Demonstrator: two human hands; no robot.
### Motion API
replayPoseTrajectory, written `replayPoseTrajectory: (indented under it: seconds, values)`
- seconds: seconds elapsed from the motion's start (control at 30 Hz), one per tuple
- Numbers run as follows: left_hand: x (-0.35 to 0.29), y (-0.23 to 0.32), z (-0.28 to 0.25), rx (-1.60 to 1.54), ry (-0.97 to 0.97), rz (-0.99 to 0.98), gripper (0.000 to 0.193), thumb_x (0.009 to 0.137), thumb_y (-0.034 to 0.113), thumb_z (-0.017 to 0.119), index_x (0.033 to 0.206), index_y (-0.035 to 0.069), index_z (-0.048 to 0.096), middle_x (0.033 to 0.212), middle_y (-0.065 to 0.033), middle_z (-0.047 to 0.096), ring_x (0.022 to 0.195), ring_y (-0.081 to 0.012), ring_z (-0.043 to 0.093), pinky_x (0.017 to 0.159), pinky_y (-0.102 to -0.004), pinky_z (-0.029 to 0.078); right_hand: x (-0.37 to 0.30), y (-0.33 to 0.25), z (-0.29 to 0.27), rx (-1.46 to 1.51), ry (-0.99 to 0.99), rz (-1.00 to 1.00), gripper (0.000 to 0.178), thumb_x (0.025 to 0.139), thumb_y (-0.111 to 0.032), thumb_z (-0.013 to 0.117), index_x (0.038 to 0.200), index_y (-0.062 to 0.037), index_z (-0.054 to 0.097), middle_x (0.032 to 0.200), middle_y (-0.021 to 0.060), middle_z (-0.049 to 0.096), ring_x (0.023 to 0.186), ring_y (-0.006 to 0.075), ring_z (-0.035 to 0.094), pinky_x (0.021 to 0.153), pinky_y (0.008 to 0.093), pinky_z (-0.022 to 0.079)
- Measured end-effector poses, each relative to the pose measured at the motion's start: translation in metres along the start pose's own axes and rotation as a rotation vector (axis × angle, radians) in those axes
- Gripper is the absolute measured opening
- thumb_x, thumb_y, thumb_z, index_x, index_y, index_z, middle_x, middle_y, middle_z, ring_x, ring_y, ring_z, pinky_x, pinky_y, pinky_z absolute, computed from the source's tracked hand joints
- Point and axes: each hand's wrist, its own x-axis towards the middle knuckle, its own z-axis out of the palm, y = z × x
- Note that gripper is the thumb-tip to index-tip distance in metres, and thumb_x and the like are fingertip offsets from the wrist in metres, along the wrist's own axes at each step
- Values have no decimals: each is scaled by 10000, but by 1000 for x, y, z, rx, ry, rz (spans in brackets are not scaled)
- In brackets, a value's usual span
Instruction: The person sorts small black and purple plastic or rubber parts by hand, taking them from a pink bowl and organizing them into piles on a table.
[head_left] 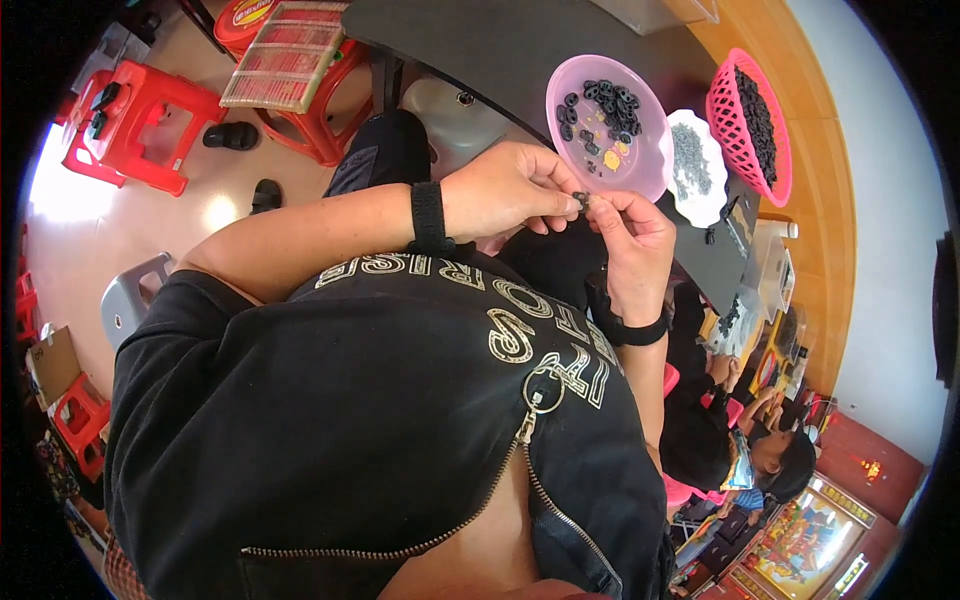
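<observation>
My left hand (510, 190), a black band at its wrist, pinches a small dark part (581, 198) between thumb and fingertips. Thumb and fingers of my right hand (635, 240) close on the same part from the other side. Fingertips cover most of it, so its exact kind stays unclear. Just beyond both hands stands a pink-purple bowl (562, 85) with several black plastic-looking parts (612, 108), some with holes, and a few yellow bits. To its right is a white scalloped dish (713, 207) of small greyish pieces.
A pink lattice basket (720, 100) full of dark parts leans at the right of the dark tabletop (470, 45). Red stools (150, 120) stand on the floor at left, one under a woven rack (285, 55). Other people (775, 460) sit along the table at lower right.
</observation>
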Motion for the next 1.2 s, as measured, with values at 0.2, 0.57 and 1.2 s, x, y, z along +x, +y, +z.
replayPoseTrajectory:
  seconds: [0.2,0.57,1.2]
  values:
    - [-3,1,-1,14,4,21,83,860,77,594,896,3,586,740,-47,624,647,-86,558,605,-206,462,-1,-1,5,-40,-9,11,65,848,-23,606,869,34,629,770,11,614,701,54,537,649,188,436]
    - [-5,7,-6,40,28,13,63,846,45,598,882,-6,590,730,-61,630,636,-93,583,576,-215,490,3,5,19,-137,30,-43,126,860,-61,609,763,18,602,666,-24,570,614,27,476,564,178,396]
    - [3,1,-28,36,18,-35,88,839,76,615,892,10,592,797,-41,628,678,-78,577,579,-190,467,91,5,18,-845,-80,-75,202,754,-151,664,881,6,657,712,134,656,609,215,634,583,303,488]
